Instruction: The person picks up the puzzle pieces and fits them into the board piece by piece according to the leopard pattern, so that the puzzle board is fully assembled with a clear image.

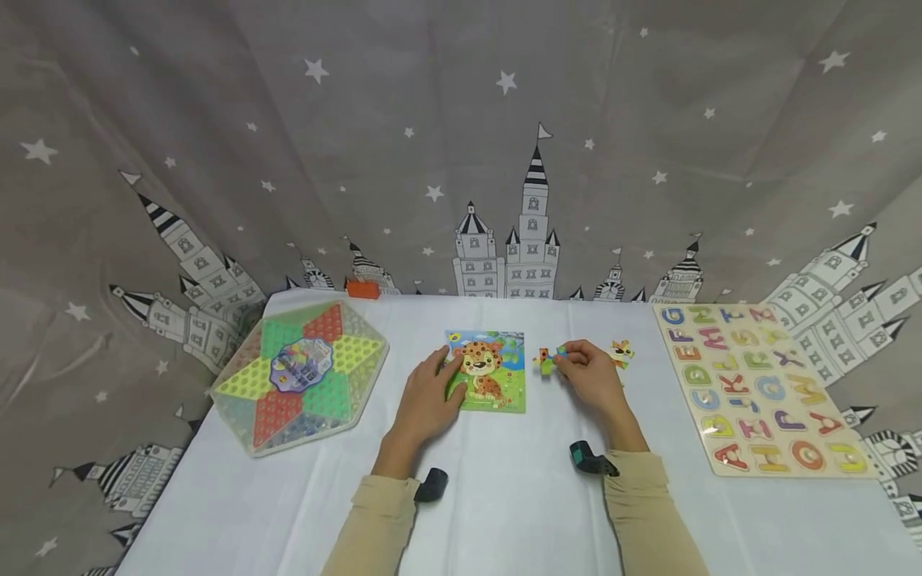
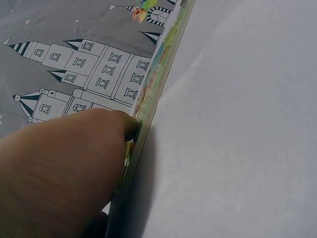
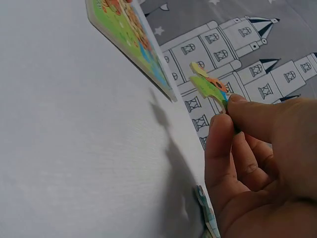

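A square picture puzzle (image 1: 507, 376) with a spotted leopard cub lies flat in the middle of the white-covered table. My left hand (image 1: 425, 396) rests on its left side, thumb and fingertips touching the picture. In the left wrist view the thumb lies over the puzzle's edge (image 2: 148, 111). To the right, my right hand (image 1: 592, 374) pinches a small puzzle piece (image 1: 545, 362) between thumb and forefinger. That piece (image 3: 210, 87), green with orange and blue parts, is held above the table in the right wrist view. Beyond the right hand lies another colourful loose piece (image 1: 623, 352).
A hexagonal Chinese checkers box (image 1: 302, 376) with a coloured star stands at left. On the right lies a wooden alphabet board (image 1: 774, 392). An orange block (image 1: 363, 290) sits at the table's back edge, before a grey castle-print curtain (image 1: 403, 176).
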{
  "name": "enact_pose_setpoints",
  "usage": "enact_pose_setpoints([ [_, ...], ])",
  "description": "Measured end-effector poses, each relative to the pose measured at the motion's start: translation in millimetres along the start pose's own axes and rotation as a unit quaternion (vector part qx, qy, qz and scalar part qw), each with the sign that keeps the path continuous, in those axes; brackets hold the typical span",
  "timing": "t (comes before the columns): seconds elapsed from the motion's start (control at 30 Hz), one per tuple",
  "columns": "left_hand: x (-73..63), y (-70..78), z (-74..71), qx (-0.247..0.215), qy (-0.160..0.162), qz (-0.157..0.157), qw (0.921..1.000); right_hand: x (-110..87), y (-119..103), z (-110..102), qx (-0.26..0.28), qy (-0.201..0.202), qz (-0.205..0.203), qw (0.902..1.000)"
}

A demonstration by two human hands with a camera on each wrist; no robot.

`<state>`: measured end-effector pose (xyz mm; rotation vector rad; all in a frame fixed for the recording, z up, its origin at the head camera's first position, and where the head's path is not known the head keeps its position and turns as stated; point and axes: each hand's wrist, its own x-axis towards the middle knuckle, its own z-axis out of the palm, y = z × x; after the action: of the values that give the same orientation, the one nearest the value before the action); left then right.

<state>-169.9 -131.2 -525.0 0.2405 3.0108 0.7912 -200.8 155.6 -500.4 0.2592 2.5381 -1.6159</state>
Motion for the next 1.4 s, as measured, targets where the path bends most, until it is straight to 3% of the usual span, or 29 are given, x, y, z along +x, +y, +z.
enact_pose_setpoints([
  [0.2, -0.2, 0.3, 1.5, 0.0, -0.007, -0.007, 1.0, -0.4, 0.7, 6.6, 0.004, 0.009, 0.013, 0.9999],
  [0.93, -1.2, 2.2, -0.6, -0.007, 0.003, 0.0, 1.0, -4.9, -0.5, 18.6, -0.029, 0.002, -0.024, 0.9993],
  [1.2, 0.4, 0.1, 1.5, -0.005, 0.002, 0.0, 1.0, -7.6, -4.0, 24.8, -0.019, -0.028, -0.04, 0.9986],
  [1.4, 0.8, -1.3, 2.3, 0.001, -0.001, 0.0, 1.0, -9.6, -9.9, 37.9, 0.008, -0.017, -0.032, 0.9993],
])
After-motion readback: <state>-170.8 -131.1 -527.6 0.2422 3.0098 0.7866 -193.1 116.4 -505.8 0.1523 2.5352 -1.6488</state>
